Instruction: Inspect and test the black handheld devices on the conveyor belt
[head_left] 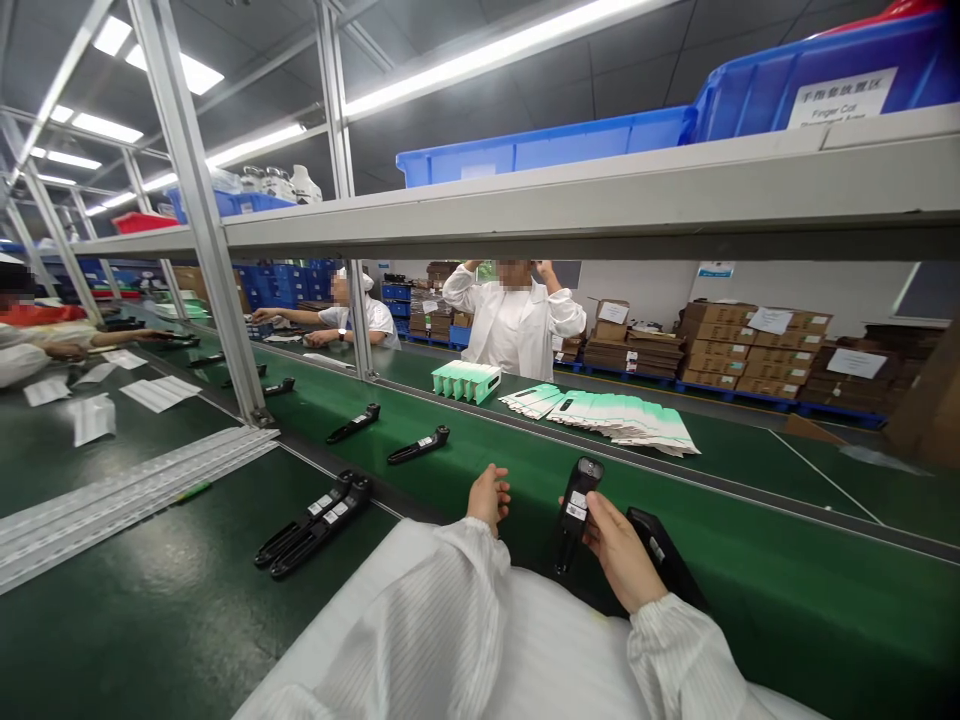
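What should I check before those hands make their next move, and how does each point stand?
1. Right hand grips the black device: ok, thumb on its front.
2. Left hand free: ok, fingers loosely curled, no object visible in it.
3. White label showing on the held device: ok, it faces the camera.
4. Label print correct: cannot tell, too small to read.
5. Space beside the right hand free: not ok, a second device is there.
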